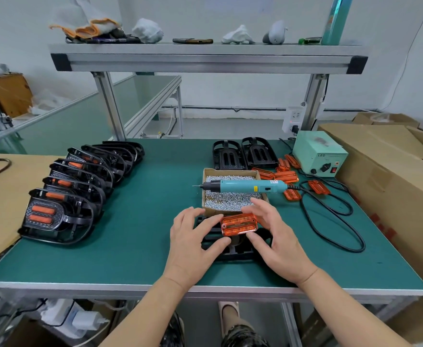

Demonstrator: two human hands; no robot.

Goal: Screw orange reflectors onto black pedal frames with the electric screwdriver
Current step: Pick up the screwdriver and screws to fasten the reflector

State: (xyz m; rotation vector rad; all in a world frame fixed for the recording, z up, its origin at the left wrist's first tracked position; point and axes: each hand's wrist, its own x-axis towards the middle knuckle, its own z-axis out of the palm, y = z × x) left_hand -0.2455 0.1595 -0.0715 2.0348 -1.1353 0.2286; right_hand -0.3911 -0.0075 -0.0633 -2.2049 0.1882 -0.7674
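Both forearms reach in from the near edge of the green surface (130, 259). The left hand (190, 246) lies spread, fingers apart, pressing on the black pedal frame (233, 249) and closed on nothing, its fingertips touching the near-left end of the orange reflector (239, 224). The right hand (278, 244) forms the grip on that reflector: thumb under its near long edge, fingers over the far right end, so it is pinched across its short width.

The reflector sits directly between the two hands, just above the frame, and whether it is already seated I cannot tell. Its long axis runs left to right, tipped a little so the right end lies farther away, and its broad ribbed face points up toward the camera. A screw hole shows at its left end. The frame beneath is mostly hidden by the hands.

Just beyond the grip stands an open carton of screws (230, 196), and across its rim lies the electric screwdriver (243, 186), long axis left to right, bit pointing left, handle and cord to the right. The right hand is nearer the handle, so I judge it the natural one to fetch the tool while the left steadies the part.

Farther right of the grip lie loose reflectors (286, 176) and two bare frames (243, 154); well to the left, finished pedals (62, 196) overlap in a row.
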